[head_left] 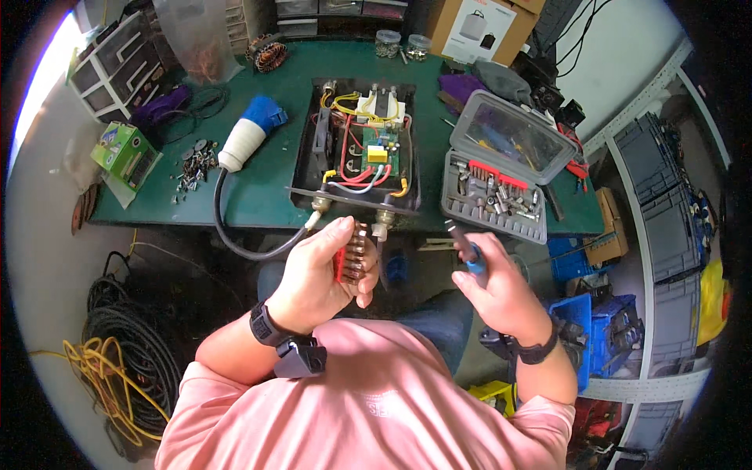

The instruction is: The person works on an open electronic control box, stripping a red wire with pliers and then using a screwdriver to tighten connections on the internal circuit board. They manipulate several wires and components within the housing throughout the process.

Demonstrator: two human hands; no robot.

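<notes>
My left hand (309,274) is closed around a red bit holder (340,265) with a row of dark metal screwdriver bits standing in it. My right hand (505,294) grips a screwdriver (470,254) with a dark shaft and some blue on its handle. Its shaft points up and left, apart from the bits. Just beyond my hands, an open black metal case (416,157) sits at the bench's front edge. Inside are a green circuit board (374,145) and red, yellow and grey wires. To its right lies an open grey socket set box (489,221) holding sockets and a red strip.
A blue and white plug (243,141) lies left of the case; its black cable (222,211) loops over the bench edge. Loose screws (196,164) and a green box (125,157) lie farther left. Coiled cables (129,352) rest on the floor; blue bins (615,333) stand at right.
</notes>
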